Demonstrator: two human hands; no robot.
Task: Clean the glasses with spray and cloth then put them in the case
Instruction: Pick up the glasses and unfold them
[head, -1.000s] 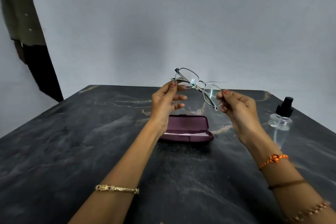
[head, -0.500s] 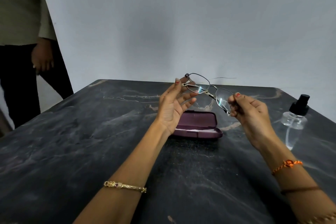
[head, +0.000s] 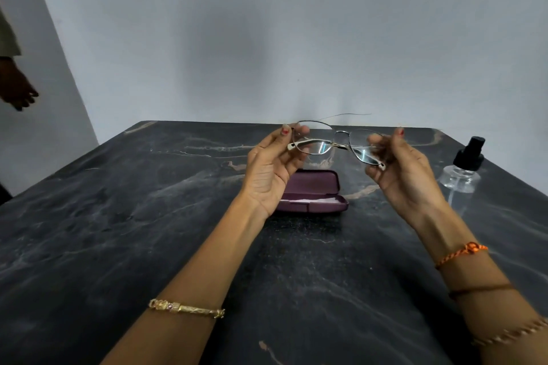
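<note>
Nearest me, left hand and right hand each pinched one end of glasses; frame's long axis ran hand to hand. I saw case open below, just beyond left wrist. Spray bottle stood right of right hand, nearer it.

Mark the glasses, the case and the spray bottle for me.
glasses [head: 341,144]: head view, on the bridge between the lenses.
case [head: 311,184]: head view, on the raised lid.
spray bottle [head: 468,154]: head view, on its black nozzle cap.

dim, even light | soft shadow on wall | wide-angle edge bending
</note>
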